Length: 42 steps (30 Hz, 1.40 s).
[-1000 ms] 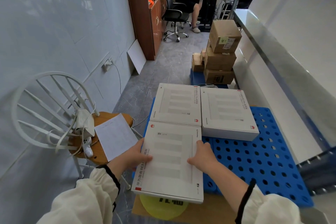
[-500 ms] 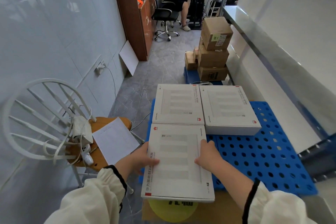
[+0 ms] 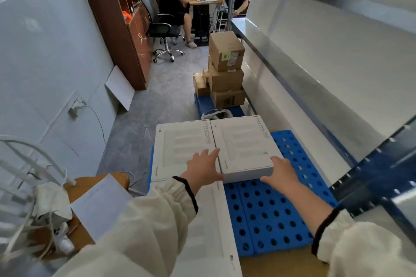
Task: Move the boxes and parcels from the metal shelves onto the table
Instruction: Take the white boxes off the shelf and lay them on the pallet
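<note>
letting go of the near white box (image 3: 213, 231), now flat on the blue perforated table (image 3: 270, 220), we reach for the far right box (image 3: 243, 144). our left hand (image 3: 203, 170) lies spread flat at its left edge. our right hand (image 3: 281, 171) meets its near corner, and we cannot tell if it grips. apart from small red marks, the print is too blurred to read.

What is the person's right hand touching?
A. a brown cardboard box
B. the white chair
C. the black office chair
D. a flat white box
D: the right hand touches the near corner of a flat white box lying on the blue pallet.
</note>
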{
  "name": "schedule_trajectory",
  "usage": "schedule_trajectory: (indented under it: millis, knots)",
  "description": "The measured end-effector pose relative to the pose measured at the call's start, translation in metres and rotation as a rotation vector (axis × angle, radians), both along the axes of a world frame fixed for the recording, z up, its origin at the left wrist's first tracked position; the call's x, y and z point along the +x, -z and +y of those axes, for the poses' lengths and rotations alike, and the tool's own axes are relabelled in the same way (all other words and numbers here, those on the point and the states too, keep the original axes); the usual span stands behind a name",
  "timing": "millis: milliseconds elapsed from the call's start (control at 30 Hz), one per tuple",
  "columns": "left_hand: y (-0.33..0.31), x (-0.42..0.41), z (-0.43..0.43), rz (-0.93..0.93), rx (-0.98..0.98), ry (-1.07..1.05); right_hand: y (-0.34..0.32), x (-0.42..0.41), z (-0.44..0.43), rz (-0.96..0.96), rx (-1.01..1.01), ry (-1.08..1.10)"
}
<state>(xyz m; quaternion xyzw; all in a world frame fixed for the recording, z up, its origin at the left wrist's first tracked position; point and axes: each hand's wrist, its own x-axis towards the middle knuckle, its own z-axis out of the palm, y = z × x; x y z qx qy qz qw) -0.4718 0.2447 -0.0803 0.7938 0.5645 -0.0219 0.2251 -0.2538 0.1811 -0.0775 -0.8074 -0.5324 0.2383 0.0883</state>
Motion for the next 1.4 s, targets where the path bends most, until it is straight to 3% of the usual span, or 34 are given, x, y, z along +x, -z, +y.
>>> schedule_trajectory:
  millis: [200, 500, 933, 1067, 1267, 1400]
  knots:
    - [0.035, 0.042, 0.013, 0.198, -0.003, 0.016, 0.016, 0.042, 0.022, 0.045, -0.116, -0.047]
    - [0.036, 0.046, 0.023, 0.176, 0.062, -0.053, 0.035, 0.056, 0.045, -0.003, 0.055, -0.158]
    - [0.022, 0.057, 0.017, 0.240, 0.017, -0.065, 0.026, 0.060, 0.046, -0.052, 0.009, -0.186]
    - [0.003, 0.075, 0.015, 0.248, 0.067, 0.053, 0.004, 0.068, 0.040, -0.221, -0.034, -0.216]
    - [-0.027, 0.128, 0.002, 0.173, 0.109, 0.281, -0.037, 0.101, -0.014, -0.114, 0.073, -0.030]
    - [-0.033, 0.178, -0.031, 0.142, 0.142, 0.497, -0.055, 0.130, -0.089, -0.139, 0.116, 0.187]
